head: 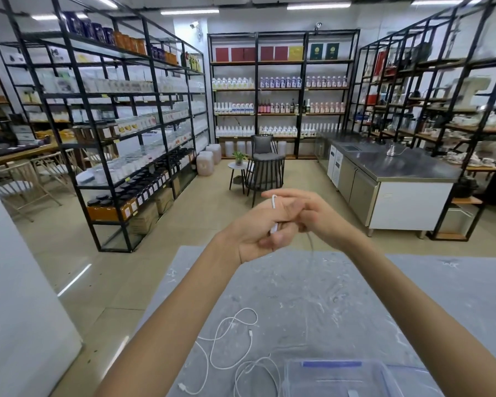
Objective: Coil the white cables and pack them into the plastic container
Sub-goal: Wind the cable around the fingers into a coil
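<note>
Inside plastic container [355, 376], nothing discernible.

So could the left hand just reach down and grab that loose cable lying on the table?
Probably not yet: the left hand is raised and already holding a white cable with the right hand. The path down to the loose cable looks clear.

Both hands, left hand [258, 224] and right hand [312, 213], grip a white cable [274, 202] above the table [413, 296].

White cables [229, 339] on a mottled grey table [355, 296]; clear container [341, 379] with a blue strip.
</note>
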Demonstrator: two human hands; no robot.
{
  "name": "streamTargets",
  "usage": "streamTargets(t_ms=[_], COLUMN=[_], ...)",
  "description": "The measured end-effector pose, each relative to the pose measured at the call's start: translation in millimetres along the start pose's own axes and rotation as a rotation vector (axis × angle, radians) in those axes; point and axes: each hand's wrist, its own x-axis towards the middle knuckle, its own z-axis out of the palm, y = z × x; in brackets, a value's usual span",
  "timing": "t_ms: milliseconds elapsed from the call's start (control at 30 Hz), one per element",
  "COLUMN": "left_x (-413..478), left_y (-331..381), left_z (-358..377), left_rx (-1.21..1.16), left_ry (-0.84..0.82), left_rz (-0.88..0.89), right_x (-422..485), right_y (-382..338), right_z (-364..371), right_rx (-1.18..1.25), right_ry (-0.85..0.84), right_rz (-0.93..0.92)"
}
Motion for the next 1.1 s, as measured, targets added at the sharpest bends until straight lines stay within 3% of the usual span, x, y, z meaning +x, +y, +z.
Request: streamTargets(t_ms=[133, 333, 400, 533, 667, 767, 833, 967, 1100], left_x=[15.6, 27.7, 28.4, 21.9, 6.7, 4.0, 2.9, -1.9, 1.6], left_y=[16.7, 0.7, -12.0, -27.9, -30.9, -28.3, -26.9, -26.8, -16.0], left_z=[-4.0, -16.0, -15.1, -9.5, 9.7, 27.3, 35.0, 35.3, 26.4], left_rx=[-0.112, -0.252, -0.157, 0.327, 0.588, 0.552, 0.429, 0.161, 0.042], left_ry=[0.07, 0.188, 0.24, 0.292, 0.266, 0.158, 0.051, -0.132, -0.1], left_rz=[0.044, -0.016, 0.045, 0.128, 0.132, 0.067, -0.005, -0.097, -0.025], right_x=[-24.3, -74.7, -82.0, -97.5, -94.5, -77.7, -65.5, -45.4, -26.7], right_y=[21.8, 25.3, 11.7, -25.4, -48.6, -49.3, -46.4, -43.0, -29.7], right_z=[42.2, 68.1, 58.5, 37.4, 7.4, -10.1, -17.3, -22.7, -7.2], right_rx=[-0.159, -0.736, -0.863, -0.924, -1.057, -1.041, -0.929, -0.501, -0.292], right_ry=[0.054, -0.054, -0.089, -0.1, 0.224, 0.345, 0.349, 0.319, 0.245], right_rz=[0.144, 0.118, 0.096, -0.102, -0.468, -0.765, -0.843, -0.598, -0.321])
